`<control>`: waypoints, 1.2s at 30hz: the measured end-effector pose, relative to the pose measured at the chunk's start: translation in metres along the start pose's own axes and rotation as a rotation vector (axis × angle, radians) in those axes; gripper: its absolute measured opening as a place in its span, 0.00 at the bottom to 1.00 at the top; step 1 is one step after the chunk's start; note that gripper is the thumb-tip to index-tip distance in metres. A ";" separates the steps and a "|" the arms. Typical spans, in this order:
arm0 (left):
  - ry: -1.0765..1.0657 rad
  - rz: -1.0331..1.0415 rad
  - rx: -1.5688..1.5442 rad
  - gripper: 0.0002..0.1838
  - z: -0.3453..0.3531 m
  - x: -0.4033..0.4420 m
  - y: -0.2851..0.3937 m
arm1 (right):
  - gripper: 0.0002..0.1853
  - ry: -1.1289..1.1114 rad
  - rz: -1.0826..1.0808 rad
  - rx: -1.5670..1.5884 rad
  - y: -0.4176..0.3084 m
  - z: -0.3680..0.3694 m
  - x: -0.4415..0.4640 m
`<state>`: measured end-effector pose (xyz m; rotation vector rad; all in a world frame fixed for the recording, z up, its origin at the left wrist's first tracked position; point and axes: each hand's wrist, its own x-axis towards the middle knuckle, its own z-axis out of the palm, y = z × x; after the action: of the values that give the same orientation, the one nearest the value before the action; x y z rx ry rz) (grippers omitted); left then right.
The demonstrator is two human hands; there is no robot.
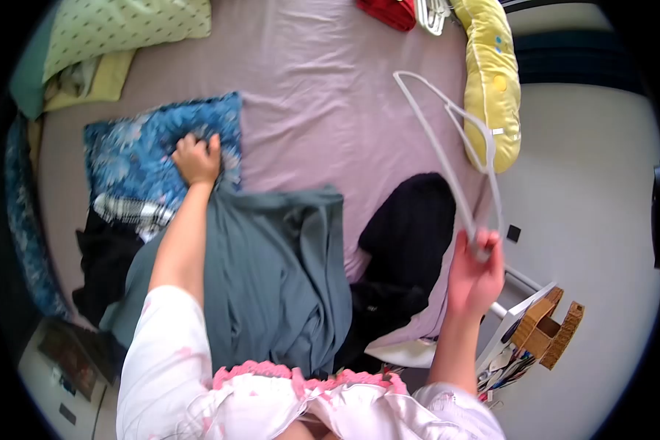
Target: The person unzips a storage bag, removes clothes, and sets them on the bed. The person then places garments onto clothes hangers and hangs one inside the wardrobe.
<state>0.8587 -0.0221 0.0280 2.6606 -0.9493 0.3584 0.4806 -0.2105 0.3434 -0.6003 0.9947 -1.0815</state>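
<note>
A white clothes hanger (438, 145) is in my right hand (477, 271), with the fingers closed round one end of it. It points up and away over the bed's right side, slightly blurred. My left hand (198, 159) rests on a blue floral pillow (136, 139), fingers apart and a little bent. Just below that wrist lies a grey-green garment (279, 257), spread over the bed toward my body in loose folds. Black clothing (411, 227) lies to its right, between the garment and my right hand.
A mauve sheet (308, 110) covers the bed. Along its right edge lies a yellow bolster (491, 81). At the far end are red folded cloth (390, 11) and several white hangers (433, 15). Wicker baskets (546, 326) stand on a white stand at lower right.
</note>
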 end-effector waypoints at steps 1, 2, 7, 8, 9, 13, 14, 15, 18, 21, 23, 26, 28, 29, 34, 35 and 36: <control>-0.008 -0.011 0.016 0.28 -0.005 0.001 0.003 | 0.15 -0.026 0.061 -0.082 -0.002 -0.018 -0.037; -0.008 -0.011 -0.031 0.28 -0.013 0.004 0.007 | 0.18 -0.073 0.196 -0.113 -0.006 -0.041 -0.068; -0.337 -0.022 -0.250 0.38 -0.090 0.010 0.001 | 0.12 0.018 0.539 -0.294 -0.067 -0.088 -0.166; -0.652 -0.141 -0.239 0.44 -0.118 0.015 -0.003 | 0.12 -0.030 0.487 -0.360 -0.079 -0.092 -0.185; -0.772 -0.225 -0.351 0.47 -0.151 0.020 -0.005 | 0.12 -0.075 0.433 -0.426 -0.087 -0.098 -0.203; -0.909 -0.353 -0.672 0.40 -0.250 0.016 -0.009 | 0.16 -0.253 0.110 -0.699 -0.123 -0.117 -0.254; -0.970 -0.384 -0.779 0.37 -0.288 0.015 0.000 | 0.15 -0.277 0.026 -0.670 -0.128 -0.115 -0.265; -1.046 -0.452 -0.852 0.34 -0.327 0.017 0.014 | 0.15 -0.276 0.020 -0.645 -0.133 -0.108 -0.276; -1.277 -0.560 -0.948 0.28 -0.416 0.014 0.046 | 0.17 -0.317 -0.022 -0.622 -0.158 -0.090 -0.307; -1.312 -0.490 -0.909 0.26 -0.487 0.007 0.076 | 0.18 -0.472 -0.170 -0.650 -0.177 -0.094 -0.321; -1.294 -0.515 -0.971 0.24 -0.514 0.003 0.088 | 0.19 -0.518 -0.244 -0.668 -0.195 -0.095 -0.332; -1.231 -0.540 -1.103 0.23 -0.535 -0.006 0.096 | 0.20 -0.502 -0.320 -0.691 -0.225 -0.100 -0.352; -1.205 -0.533 -1.122 0.23 -0.540 -0.010 0.098 | 0.20 -0.540 -0.409 -0.753 -0.245 -0.121 -0.362; -1.196 -0.532 -1.131 0.23 -0.542 -0.015 0.099 | 0.20 -0.556 -0.450 -0.787 -0.253 -0.129 -0.368; -1.212 -0.661 -1.290 0.22 -0.562 -0.043 0.119 | 0.19 -0.545 -0.385 -0.798 -0.247 -0.129 -0.387; -1.218 -0.673 -1.314 0.22 -0.567 -0.050 0.124 | 0.18 -0.569 -0.413 -0.790 -0.237 -0.129 -0.384; -1.221 -0.679 -1.333 0.21 -0.575 -0.059 0.129 | 0.18 -0.596 -0.443 -0.782 -0.224 -0.126 -0.380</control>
<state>0.6540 0.1191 0.5657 1.4762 -0.1643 -1.5648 0.2211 0.0617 0.6063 -1.7328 0.7382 -0.7698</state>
